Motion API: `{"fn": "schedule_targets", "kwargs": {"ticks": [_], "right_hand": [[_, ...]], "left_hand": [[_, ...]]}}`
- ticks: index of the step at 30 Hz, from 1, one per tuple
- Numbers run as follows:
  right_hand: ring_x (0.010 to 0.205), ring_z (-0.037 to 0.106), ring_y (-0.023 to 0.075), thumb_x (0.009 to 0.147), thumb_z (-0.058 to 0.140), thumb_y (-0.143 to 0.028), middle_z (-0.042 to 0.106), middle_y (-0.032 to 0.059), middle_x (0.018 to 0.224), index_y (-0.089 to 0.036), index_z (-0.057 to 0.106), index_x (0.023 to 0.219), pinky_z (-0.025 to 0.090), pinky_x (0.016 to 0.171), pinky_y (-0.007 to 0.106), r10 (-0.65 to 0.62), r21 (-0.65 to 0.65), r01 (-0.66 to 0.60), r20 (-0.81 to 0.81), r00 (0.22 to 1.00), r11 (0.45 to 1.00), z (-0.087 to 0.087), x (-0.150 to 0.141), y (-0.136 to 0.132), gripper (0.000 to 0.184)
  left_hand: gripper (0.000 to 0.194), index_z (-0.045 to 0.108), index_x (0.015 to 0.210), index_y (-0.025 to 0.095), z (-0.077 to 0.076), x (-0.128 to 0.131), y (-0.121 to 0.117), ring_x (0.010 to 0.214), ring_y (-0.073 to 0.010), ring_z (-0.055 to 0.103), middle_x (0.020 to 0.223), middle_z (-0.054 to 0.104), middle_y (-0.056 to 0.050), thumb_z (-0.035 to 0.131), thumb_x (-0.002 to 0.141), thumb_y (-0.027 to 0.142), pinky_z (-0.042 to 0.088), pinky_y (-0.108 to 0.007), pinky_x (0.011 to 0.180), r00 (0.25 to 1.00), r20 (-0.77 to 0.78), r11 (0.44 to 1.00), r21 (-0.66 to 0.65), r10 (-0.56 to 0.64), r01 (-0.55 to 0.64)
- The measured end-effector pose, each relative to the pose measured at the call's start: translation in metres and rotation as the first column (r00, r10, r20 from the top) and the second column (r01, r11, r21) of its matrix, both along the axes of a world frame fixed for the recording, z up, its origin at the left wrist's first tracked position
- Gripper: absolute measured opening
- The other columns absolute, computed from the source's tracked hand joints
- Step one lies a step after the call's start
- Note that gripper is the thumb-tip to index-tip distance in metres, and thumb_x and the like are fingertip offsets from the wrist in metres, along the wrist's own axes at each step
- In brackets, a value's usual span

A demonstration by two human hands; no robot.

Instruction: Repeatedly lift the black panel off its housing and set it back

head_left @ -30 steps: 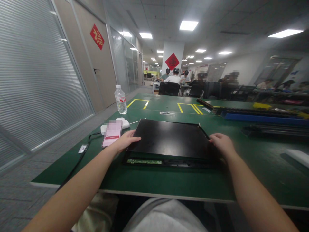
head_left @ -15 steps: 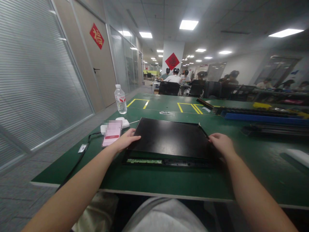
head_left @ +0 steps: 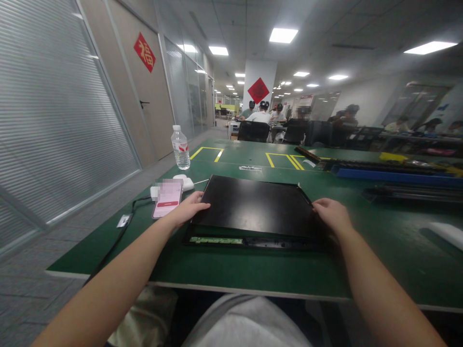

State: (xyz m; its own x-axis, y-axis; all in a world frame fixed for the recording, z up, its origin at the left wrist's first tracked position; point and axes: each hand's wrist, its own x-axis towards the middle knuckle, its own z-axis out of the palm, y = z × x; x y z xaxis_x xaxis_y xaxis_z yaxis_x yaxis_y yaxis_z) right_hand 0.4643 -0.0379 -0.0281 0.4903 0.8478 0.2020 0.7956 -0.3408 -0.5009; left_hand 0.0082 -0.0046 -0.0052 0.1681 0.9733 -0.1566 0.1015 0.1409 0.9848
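A flat, dark, glossy screen panel (head_left: 253, 200) lies slightly raised over a thin black frame (head_left: 282, 242) on the green table. Along the frame's near side shows a narrow green circuit board (head_left: 216, 240). My left hand (head_left: 191, 208) is closed on the panel's left edge, its thumb lying on the top face and its fingers underneath. At the right, my right hand (head_left: 332, 213) pinches the frame's thin black side strip, which stands a little apart from the panel's right edge. The panel covers most of the frame.
Left of the panel are a phone (head_left: 168, 198), a white charger (head_left: 185, 182), a black cable (head_left: 123, 236) and a water bottle (head_left: 180, 148). A blue-edged bar (head_left: 394, 175) and other black strips lie at the right. A white object (head_left: 448, 234) rests nearer. People sit farther back.
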Motion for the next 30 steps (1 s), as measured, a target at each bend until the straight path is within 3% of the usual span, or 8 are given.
{"fn": "schedule_targets", "kwargs": {"ticks": [19, 30], "right_hand": [[0.085, 0.068, 0.0252, 0.077, 0.056, -0.034, 0.076, 0.0067, 0.087, -0.022, 0.077, 0.091, 0.043, 0.065, 0.031, 0.004, -0.009, -0.004, 0.009, 1.0, 1.0, -0.0007, 0.0007, 0.0009, 0.028], [0.083, 0.068, 0.0237, 0.075, 0.057, -0.03, 0.076, 0.0045, 0.081, -0.022, 0.076, 0.084, 0.044, 0.066, 0.031, 0.002, 0.013, -0.001, -0.105, 0.994, 1.0, 0.0028, -0.0007, -0.0004, 0.023]], "left_hand": [[0.042, 0.054, 0.105, 0.019, -0.0092, -0.0026, 0.0061, 0.083, -0.0239, 0.075, 0.089, 0.076, -0.003, 0.076, 0.07, 0.016, 0.06, -0.038, 0.079, 0.999, 0.032, 0.999, 0.031, -0.016, 0.015], [0.046, 0.058, 0.107, 0.021, -0.0059, -0.0003, 0.0057, 0.084, -0.0241, 0.074, 0.088, 0.076, -0.004, 0.082, 0.069, 0.03, 0.059, -0.038, 0.081, 0.993, 0.102, 0.998, 0.018, 0.057, -0.059]]}}
